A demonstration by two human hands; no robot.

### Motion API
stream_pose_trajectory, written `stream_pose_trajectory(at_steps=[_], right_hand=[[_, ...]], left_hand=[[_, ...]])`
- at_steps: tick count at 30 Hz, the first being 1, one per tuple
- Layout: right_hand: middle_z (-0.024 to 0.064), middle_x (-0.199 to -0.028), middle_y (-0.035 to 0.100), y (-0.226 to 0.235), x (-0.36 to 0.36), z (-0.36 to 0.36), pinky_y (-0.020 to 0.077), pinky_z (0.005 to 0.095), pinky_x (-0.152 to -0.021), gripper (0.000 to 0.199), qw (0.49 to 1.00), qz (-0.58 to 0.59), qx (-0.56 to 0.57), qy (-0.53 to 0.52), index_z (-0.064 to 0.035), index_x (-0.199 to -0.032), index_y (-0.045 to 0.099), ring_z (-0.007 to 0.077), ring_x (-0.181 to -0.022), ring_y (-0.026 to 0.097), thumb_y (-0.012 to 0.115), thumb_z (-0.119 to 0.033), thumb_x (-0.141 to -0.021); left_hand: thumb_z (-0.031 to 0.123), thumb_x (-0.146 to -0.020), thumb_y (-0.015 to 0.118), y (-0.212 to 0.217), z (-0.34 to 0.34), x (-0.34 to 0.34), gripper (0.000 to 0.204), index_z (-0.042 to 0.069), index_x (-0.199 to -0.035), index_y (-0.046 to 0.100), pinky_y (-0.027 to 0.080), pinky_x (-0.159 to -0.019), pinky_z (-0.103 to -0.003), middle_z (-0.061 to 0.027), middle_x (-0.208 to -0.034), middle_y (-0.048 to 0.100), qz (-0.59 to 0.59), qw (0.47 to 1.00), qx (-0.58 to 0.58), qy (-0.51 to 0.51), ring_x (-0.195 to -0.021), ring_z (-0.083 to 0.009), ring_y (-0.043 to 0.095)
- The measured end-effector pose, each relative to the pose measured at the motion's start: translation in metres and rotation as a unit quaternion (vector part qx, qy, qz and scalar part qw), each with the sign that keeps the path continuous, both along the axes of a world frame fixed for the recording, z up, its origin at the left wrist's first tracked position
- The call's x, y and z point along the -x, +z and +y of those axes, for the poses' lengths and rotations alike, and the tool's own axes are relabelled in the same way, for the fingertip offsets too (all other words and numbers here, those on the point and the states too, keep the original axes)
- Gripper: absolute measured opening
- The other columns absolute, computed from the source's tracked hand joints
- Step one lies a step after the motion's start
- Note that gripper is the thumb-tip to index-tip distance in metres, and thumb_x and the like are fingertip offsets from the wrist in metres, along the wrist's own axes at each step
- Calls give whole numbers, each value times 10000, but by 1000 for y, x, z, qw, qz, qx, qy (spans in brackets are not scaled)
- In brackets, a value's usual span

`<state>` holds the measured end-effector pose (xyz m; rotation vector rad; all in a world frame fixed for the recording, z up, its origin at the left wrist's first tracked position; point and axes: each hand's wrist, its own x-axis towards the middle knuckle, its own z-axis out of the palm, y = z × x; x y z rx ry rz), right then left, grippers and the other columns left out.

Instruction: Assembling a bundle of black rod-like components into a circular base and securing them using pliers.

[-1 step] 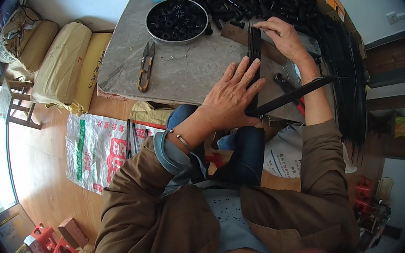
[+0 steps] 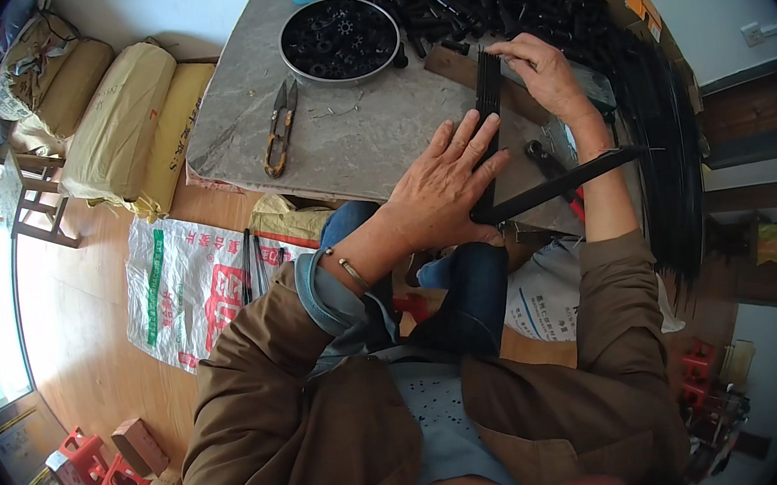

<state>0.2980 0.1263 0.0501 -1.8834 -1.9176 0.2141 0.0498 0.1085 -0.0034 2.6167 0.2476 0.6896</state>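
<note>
Black strip bundle (image 2: pixel 489 102) on grey table (image 2: pixel 348 142), long axis running away from body; left hand (image 2: pixel 445 188) flat on near end, right hand (image 2: pixel 546 71) gripping far end (both touching it).

Nothing has shifted — both hands rest as before

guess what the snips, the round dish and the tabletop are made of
Snips: probably steel, dull and brown-tarnished, with thin sprung handles and pointed blades.
Round dish: looks like metal, going by its bright, thin, shiny rim; it holds small black parts.
Tabletop: grey, matte and mottled like stone or cement board, though a worn sheet covering cannot be ruled out.
</note>
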Motion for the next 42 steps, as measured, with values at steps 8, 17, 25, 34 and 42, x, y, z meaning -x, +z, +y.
stream_pose_trajectory(at_steps=[8,17,25,34,42], right_hand=[[37,-929,614,-8,2,0,468,252,-801,276,996,81,-41,2,-61,-1078,663,136,-869,584,552,41,-847],[68,-901,656,6,-7,-15,495,324,-760,179,986,-120,18,-112,-57,-971,680,207,-890,628,645,-85,-798],[68,-922,676,-2,-5,-7,498,323,-700,148,973,-193,-122,-41,-80,-943,694,230,-805,650,650,-135,-813],[89,-942,687,18,-87,-53,480,343,-798,186,954,-96,32,-281,-113,-964,706,242,-905,652,632,-211,-824],[101,-908,630,2,-102,-52,468,404,-780,129,950,-186,-39,-248,-75,-917,614,303,-894,615,577,-187,-865]], left_hand=[[569,-605,765,2,0,0,945,57,-1340,464,186,-1142,-483,-207,-1504,234,2,1000,1,-4,-1409,-373,192],[560,-604,768,4,1,1,937,45,-1328,472,201,-1136,-485,-183,-1498,265,3,1000,-5,-8,-1403,-379,203],[549,-599,769,8,0,4,958,27,-1337,452,212,-1131,-489,-180,-1493,276,23,999,-25,-18,-1402,-391,200],[584,-632,740,9,-7,14,917,45,-1326,478,189,-1140,-483,-166,-1496,280,47,997,-39,-43,-1396,-390,213],[572,-618,748,9,-8,13,923,45,-1326,481,195,-1136,-496,-163,-1502,274,38,998,-34,-45,-1397,-390,216]])
